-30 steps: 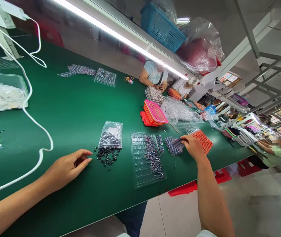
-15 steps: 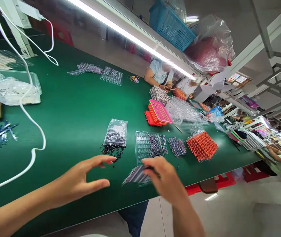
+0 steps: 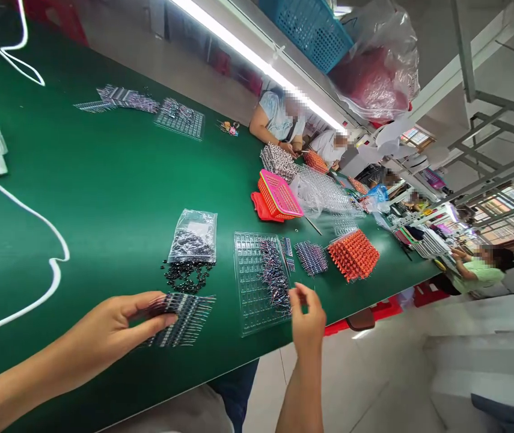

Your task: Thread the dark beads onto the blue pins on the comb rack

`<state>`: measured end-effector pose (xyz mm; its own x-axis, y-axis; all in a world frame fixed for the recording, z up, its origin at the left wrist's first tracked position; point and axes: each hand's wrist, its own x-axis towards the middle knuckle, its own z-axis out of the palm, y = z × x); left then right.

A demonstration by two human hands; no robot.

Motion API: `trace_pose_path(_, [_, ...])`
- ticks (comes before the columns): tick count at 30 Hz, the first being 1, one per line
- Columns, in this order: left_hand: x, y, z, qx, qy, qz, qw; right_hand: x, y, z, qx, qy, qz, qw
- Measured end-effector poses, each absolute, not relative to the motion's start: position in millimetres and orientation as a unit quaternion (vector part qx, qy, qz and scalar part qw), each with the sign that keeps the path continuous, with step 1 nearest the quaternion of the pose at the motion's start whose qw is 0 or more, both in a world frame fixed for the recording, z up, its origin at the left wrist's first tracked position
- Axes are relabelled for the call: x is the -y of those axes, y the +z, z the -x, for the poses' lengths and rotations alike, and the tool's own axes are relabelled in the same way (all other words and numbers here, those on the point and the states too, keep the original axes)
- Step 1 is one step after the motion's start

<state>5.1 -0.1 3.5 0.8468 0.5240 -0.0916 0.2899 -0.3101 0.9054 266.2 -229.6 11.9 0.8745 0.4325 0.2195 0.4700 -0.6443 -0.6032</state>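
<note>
Here's the bundle of wired strips (image 3: 189, 319), up over the near side of the table (image 3: 116, 198), and the left hand (image 3: 110, 328) has it firmly between thumb and fingers! It's gripped at one side, likely so the thin wire ends stick out clear. Over to the right hand (image 3: 308, 319): fingertips drawn close, beside the clear tray (image 3: 250, 288); whether they pinch anything, I can't tell. Inside that tray, a loose heap of wired pieces (image 3: 277, 279) lies to the right, moulded compartments showing at left. Beyond the bundle, black beads (image 3: 189, 276) lie loose against a clear bag (image 3: 193, 234) holding more, perhaps tipped out for easy reach. Farther off sits a pink-rimmed basket (image 3: 281, 195), contents unclear.
</note>
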Motion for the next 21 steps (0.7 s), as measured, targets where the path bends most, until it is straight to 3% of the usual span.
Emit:
trace_pose_path(5, [-10,-17,-4,-0.225,0.129,-0.745,0.615,272,-12,-336,0.105,-0.030,0.957,0.269])
trace_pose_path(15, [-15,-32,0,-0.269,0.142,-0.722,0.621,267,-28,-348,0.089,-0.038,0.978,0.187])
trace_pose_path(21, [-16,-41,2,-0.263,0.144,-0.765,0.571,268,-27,-344,0.096,-0.048,0.980,0.170])
